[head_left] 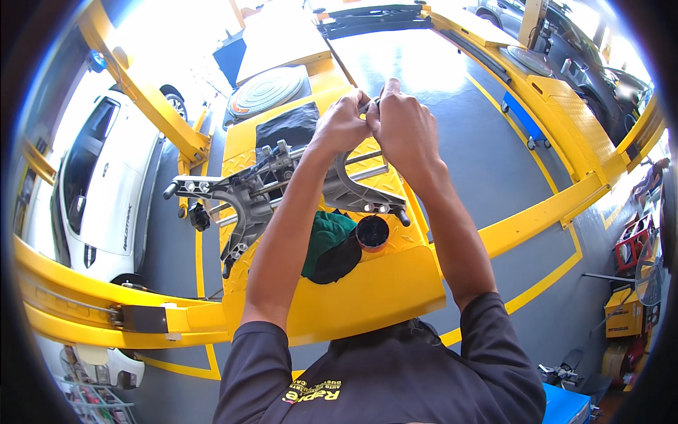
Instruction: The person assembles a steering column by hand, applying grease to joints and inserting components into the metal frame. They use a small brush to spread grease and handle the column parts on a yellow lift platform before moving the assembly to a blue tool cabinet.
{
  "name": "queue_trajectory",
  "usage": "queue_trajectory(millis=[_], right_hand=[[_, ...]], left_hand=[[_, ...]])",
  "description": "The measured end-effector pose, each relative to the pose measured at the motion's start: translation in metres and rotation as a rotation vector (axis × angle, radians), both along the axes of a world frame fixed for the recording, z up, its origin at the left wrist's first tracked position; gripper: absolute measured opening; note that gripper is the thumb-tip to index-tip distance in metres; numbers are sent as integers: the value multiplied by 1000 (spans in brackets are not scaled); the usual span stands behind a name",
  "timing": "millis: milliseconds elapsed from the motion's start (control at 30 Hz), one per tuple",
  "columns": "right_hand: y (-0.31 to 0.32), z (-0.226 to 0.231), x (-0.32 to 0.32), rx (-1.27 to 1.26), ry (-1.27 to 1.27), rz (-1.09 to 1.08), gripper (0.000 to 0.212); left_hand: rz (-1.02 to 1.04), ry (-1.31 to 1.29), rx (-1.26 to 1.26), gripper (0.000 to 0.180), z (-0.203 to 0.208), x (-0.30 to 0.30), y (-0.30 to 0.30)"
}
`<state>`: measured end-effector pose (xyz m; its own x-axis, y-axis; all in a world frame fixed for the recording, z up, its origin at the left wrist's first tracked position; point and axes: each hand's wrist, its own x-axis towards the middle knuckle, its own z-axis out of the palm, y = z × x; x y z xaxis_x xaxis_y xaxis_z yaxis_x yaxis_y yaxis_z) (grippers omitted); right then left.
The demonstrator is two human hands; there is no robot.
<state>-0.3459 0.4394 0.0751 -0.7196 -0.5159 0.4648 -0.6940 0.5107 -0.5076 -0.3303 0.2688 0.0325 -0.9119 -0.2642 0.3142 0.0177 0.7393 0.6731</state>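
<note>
Both hands meet over the far end of a grey metal clamp assembly [282,191] lying on the yellow lift platform [381,290]. Left hand [344,127] and right hand [406,131] press together, fingers curled shut around a small part at the top of the assembly; what exactly is pinched is hidden between the fingers, looks like a thin dark piece or knob. Both closed, gripping, not resting.

Progress, as a judgement: mid-job. The assembly is laid flat with rods and arms spread out, not mounted on anything. The hands are busy at one fitting only; the rest of the assembly is untouched. Can't tell whether the part is going on or coming off.

Just nearer the person than the assembly: a green cloth [327,237] with a dark cloth [337,263] against it, and a small round tub [372,233] with an orange rim and dark contents, touching the cloths' right side. Beyond the assembly, a black mat [288,126] and a round turnplate [268,90].

Surface: yellow checker-plate steel. Room: car workshop, grey floor [487,155] with yellow lines, second yellow runway [565,106] right of the assembly, white car [106,191] left of it, bright daylight at the far end.
</note>
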Motion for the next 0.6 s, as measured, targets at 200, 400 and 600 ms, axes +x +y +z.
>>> queue_trajectory(millis=[200, 400, 600], right_hand=[[0, -1, -3, -3, 17, 1, 32], [4, 4, -4, 25, 23, 22, 31], [0, 1, -5, 15, 7, -10, 33]], left_hand=[[-31, -37, 100, 45, 4, -2, 2], [-47, -30, 158, 41, 13, 7, 10], [-82, -80, 226, 36, 12, 4, 7]])
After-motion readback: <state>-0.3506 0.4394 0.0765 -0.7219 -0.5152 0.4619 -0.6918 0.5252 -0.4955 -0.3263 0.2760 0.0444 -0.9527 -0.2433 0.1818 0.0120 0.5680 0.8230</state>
